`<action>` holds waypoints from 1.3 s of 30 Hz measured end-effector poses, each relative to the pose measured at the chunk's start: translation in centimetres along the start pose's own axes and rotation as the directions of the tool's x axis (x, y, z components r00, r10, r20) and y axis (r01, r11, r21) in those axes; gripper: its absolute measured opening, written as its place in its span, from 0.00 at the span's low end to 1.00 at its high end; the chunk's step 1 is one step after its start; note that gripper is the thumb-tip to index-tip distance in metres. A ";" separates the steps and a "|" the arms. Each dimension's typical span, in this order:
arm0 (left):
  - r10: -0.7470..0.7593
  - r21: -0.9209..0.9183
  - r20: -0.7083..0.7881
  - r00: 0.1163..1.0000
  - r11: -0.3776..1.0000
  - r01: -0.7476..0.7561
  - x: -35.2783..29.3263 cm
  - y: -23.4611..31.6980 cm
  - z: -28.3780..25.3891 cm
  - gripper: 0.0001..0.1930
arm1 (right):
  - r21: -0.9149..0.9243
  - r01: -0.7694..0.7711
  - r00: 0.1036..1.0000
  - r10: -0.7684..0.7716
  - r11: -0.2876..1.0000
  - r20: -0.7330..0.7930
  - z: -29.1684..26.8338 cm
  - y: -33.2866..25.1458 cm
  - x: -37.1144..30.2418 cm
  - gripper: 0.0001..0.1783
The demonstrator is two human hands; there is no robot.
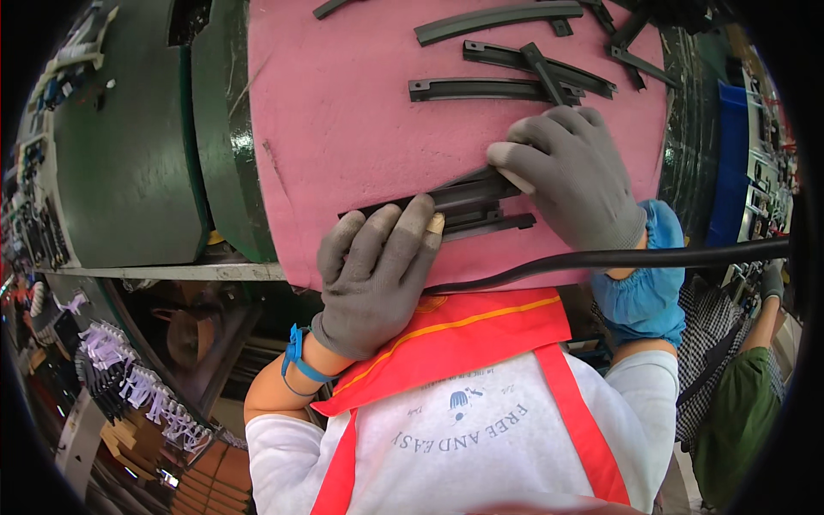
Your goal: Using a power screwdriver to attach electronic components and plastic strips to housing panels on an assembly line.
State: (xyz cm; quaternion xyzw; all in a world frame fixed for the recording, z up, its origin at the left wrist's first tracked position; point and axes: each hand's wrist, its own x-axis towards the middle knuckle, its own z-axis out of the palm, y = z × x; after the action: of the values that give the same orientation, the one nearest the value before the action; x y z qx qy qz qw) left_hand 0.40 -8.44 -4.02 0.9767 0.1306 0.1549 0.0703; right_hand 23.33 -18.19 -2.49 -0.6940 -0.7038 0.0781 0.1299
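Both my hands wear grey gloves with pale fingertips. On the pink mat (335, 112), close to my body, a few black plastic strips (468, 194) lie side by side at a slight slant. My left hand (369, 266) is bent over their left ends, fingers together, and hides part of them. At the right end my right hand (575, 172) is closed, thumb and forefinger pinching the upper strip. A shorter-looking black strip (491, 226) lies nearest me, its left end next to my left thumb.
Several loose black strips (481, 88) lie farther back, some crossing. A black cable (635, 258) runs across the mat's near edge. Dark green boards (129, 163) are on the left, above hanging parts with white ties (146, 390). Another person's green sleeve (738, 421) shows at lower right.
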 end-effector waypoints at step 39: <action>-0.260 -0.255 0.100 0.960 0.926 0.278 4.8 -5.1 -0.7 0.11 | 0.066 0.001 0.975 0.014 0.998 -0.222 0.0 4.3 0.0 0.11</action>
State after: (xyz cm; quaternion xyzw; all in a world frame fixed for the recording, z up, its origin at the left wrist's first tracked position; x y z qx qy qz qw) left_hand 3.44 -2.18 -2.93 0.9356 0.2389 0.1285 0.2259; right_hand 27.44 -18.06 -3.71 -0.6961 -0.6796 0.0235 0.2302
